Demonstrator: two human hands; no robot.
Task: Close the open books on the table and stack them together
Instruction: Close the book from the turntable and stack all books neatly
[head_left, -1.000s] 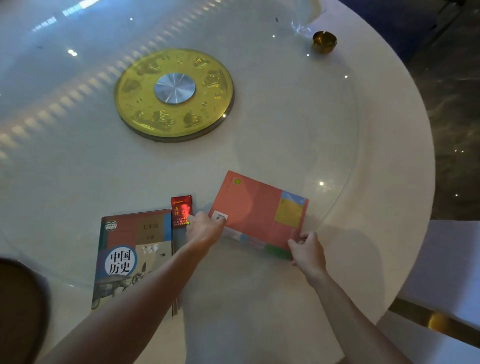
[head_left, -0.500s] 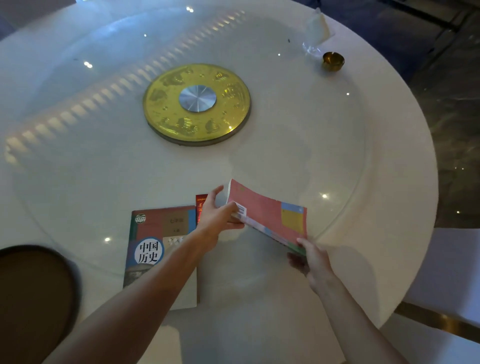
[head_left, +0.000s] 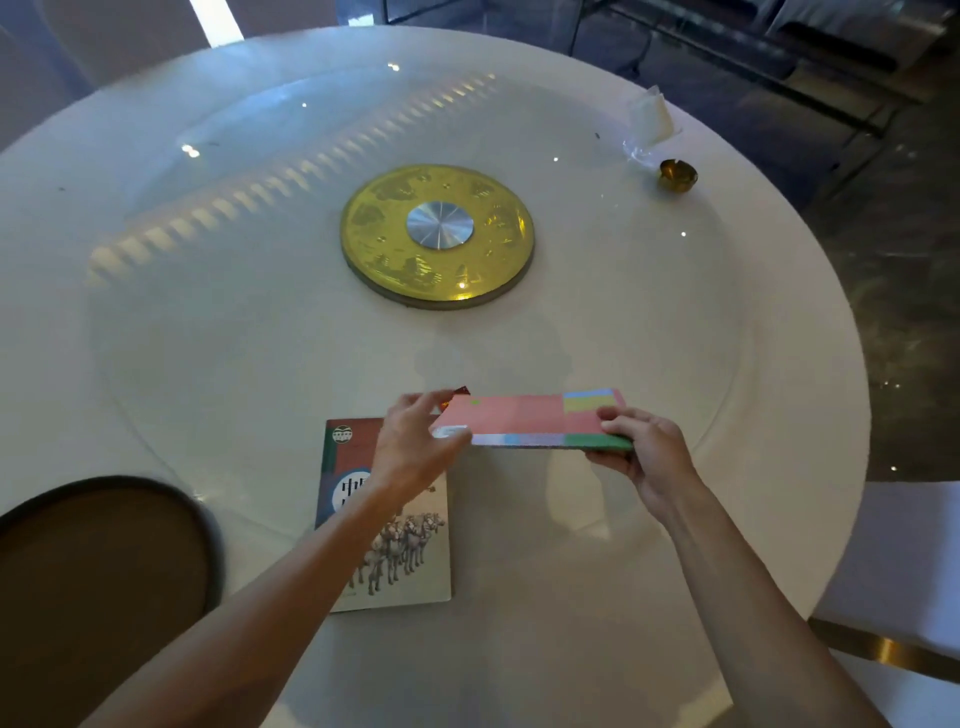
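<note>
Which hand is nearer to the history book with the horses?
Left. The left hand is directly above the history book's upper part; the right hand is off to its right, holding the pink book.

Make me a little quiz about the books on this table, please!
1. True or false: the pink book lies flat on the table.
2. Which hands hold the pink book? A) left hand only B) right hand only C) both
3. What animals are on the cover of the history book lying on the table?

Key: 1. False, it is held up off the table. 2. C. 3. Horses.
</note>
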